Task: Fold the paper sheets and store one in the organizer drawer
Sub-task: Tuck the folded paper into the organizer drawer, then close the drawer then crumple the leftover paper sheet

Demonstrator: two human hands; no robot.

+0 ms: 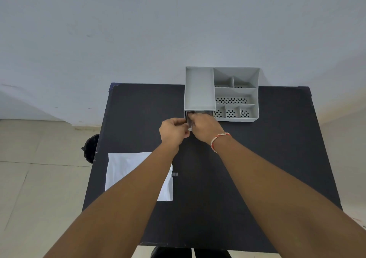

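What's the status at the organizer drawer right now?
Both hands at the drawer: left hand pinching its front, right hand reaching in. Whether folded paper is held, cannot tell. White sheet lies on table. Nothing blocking.

Even, soft ambient light, moderately bright, no hard shadows or glare. Matte black table (257, 158) reads flat; white paper sheet (126, 170) near clipping. Wide-angle distortion: table edges splay, forearms balloon toward bottom corners. Hands at the organizer drawer (189, 122) slightly motion-blurred; overall softness, compression smear.
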